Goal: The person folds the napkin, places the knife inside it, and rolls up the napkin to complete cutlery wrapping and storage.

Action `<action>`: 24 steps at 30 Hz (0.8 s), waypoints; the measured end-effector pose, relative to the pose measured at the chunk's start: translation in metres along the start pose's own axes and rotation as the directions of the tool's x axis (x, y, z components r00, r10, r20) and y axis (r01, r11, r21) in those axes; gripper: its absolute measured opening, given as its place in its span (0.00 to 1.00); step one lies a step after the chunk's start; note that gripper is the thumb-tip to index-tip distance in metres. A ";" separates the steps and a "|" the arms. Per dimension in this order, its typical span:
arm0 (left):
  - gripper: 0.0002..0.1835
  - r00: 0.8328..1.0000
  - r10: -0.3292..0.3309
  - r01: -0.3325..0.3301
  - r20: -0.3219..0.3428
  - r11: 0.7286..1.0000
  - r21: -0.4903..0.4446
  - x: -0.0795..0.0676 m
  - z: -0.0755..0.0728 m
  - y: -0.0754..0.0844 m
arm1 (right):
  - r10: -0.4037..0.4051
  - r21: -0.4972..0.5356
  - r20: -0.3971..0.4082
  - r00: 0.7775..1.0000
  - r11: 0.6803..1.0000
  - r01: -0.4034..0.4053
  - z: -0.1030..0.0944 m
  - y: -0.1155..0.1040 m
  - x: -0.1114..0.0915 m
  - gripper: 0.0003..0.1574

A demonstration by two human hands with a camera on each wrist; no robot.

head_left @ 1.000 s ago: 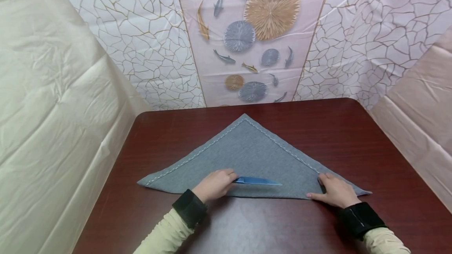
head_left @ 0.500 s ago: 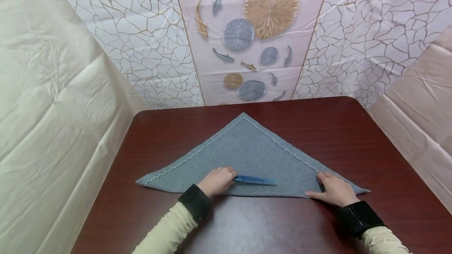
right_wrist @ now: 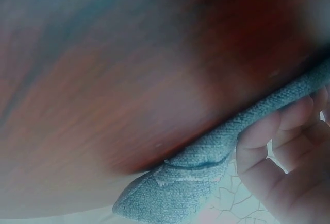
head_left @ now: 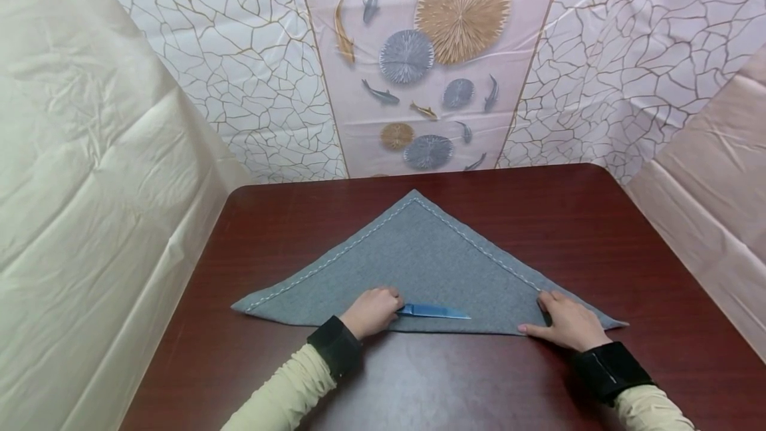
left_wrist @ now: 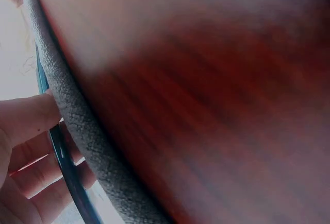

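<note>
A grey cloth (head_left: 419,251), folded into a triangle with white stitching along its two far edges, lies on the table. In the head view my left hand (head_left: 372,311) holds a long blue blade (head_left: 435,311), knife-like and tapering to a point on the right, low over the cloth near its front fold. The left wrist view shows the thumb (left_wrist: 28,113) and curled fingers around a thin dark-blue strip (left_wrist: 69,175); its held end is mostly hidden. My right hand (head_left: 565,321) rests on the cloth's right part, thumb at the front fold and fingers spread farther in.
The dark red wooden table (head_left: 287,364) reaches past the cloth on every side. A patterned curtain (head_left: 251,72) hangs behind its far edge. Pale draped cloth stands along the left side (head_left: 120,185) and the right side (head_left: 706,205).
My left hand has shifted slightly right, and the blue blade's tip has moved a little left and tilted down in view. The right hand and grey cloth have stayed in place.
</note>
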State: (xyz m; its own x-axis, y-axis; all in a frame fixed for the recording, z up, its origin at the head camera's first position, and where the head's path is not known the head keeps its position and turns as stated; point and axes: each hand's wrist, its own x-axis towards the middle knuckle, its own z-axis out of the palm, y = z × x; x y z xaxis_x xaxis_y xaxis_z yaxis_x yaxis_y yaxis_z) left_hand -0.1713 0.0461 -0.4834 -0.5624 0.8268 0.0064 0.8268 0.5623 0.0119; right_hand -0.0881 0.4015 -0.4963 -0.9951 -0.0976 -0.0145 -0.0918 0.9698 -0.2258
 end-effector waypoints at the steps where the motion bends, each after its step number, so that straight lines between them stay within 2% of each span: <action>1: 0.02 1.000 0.003 -0.003 -0.005 1.000 0.000 -0.001 0.001 0.000 | 0.001 -0.001 0.003 1.000 1.000 -0.001 0.000 0.000 0.000 0.37; 5: 0.01 1.000 0.015 -0.015 -0.024 1.000 -0.002 -0.004 0.001 0.000 | 0.001 0.000 0.012 1.000 1.000 -0.001 0.002 -0.001 -0.001 0.37; 8: 0.02 1.000 0.000 -0.001 -0.028 1.000 -0.020 -0.009 -0.003 -0.004 | 0.002 0.003 0.013 1.000 1.000 -0.002 0.003 -0.002 -0.001 0.37; 12: 0.05 0.996 -0.088 0.087 -0.008 0.994 -0.066 -0.020 -0.012 -0.019 | 0.007 0.004 0.013 1.000 1.000 -0.007 0.002 -0.002 0.000 0.37; 16: 0.08 0.988 -0.148 0.151 0.033 0.982 -0.110 -0.035 -0.012 -0.038 | 0.005 0.006 0.008 1.000 1.000 -0.005 0.001 -0.001 0.001 0.37; 20: 0.07 0.993 -0.116 0.120 0.035 0.980 -0.161 -0.044 -0.005 -0.047 | 0.002 0.005 0.014 1.000 1.000 -0.002 0.000 0.000 0.001 0.37; 24: 0.06 0.997 -0.073 0.073 0.004 0.984 -0.165 -0.046 -0.002 -0.048 | 0.005 0.007 0.012 1.000 1.000 -0.005 0.001 0.000 0.002 0.37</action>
State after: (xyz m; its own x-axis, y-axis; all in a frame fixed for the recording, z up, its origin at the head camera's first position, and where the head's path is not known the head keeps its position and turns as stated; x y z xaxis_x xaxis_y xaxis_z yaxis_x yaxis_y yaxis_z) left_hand -0.1854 -0.0191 -0.4819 -0.6211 0.7837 0.0015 0.7714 0.6111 0.1774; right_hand -0.0900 0.4013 -0.4971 -0.9951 -0.0953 -0.0275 -0.0863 0.9687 -0.2329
